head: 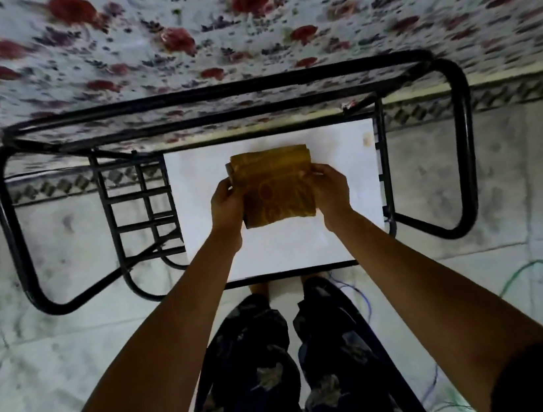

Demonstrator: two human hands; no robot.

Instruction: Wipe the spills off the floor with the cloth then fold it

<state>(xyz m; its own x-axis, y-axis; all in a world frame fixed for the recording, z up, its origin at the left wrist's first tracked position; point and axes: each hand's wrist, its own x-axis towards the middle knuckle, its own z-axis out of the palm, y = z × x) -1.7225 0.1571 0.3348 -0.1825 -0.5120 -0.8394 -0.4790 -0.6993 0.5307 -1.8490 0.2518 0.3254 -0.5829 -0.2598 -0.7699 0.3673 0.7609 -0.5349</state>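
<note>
Nearest, the left hand (227, 208) and right hand (330, 191) grip opposite side edges of the folded yellow cloth (274, 188), fingers curled round it, over the middle of the white tabletop (282, 249); beyond the tabletop, a floral bedsheet (241, 37)

One cloth (276, 186), two hands (226, 204).

Folded cloth (276, 186) on table top (348, 195), left hand (227, 206) and right hand (330, 187) at its sides, bedsheet (241, 37) behind, floor (75, 352) below
</note>
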